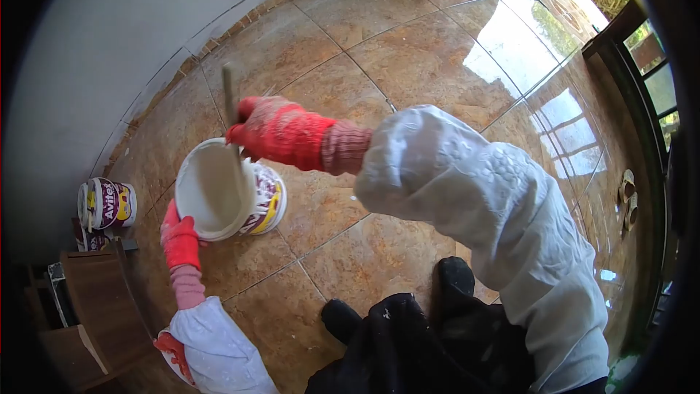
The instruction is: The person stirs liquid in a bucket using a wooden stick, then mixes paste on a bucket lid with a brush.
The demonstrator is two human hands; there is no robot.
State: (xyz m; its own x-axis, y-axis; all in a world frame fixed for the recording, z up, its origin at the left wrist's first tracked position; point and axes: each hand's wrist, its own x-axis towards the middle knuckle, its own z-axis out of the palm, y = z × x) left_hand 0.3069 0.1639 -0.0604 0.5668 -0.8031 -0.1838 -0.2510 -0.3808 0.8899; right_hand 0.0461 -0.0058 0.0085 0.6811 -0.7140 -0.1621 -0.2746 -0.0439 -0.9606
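Observation:
My right hand point(281, 131), in a red work glove, is wrapped round a thin stick point(229, 87). The stick's blurred upper end rises above the fist, and its lower part reaches into a white plastic paint bucket point(271, 201) with a purple and yellow label. Off-white material coats what shows of the bucket's inside; how deep it is I cannot tell. My left hand point(181, 237), also red-gloved, grips the near left side of the bucket at the rim, thumb near the lip and fingers partly hidden. Whether the bucket stands upright or tilts left is unclear.
More Avitex paint buckets point(109, 203) stand by the wall at left, with brown wooden furniture point(106, 306) below them. A pale wall point(146, 36) borders the brown tiled floor point(394, 248). Slippers point(628, 197) lie near the dark-framed door point(642, 102) at right.

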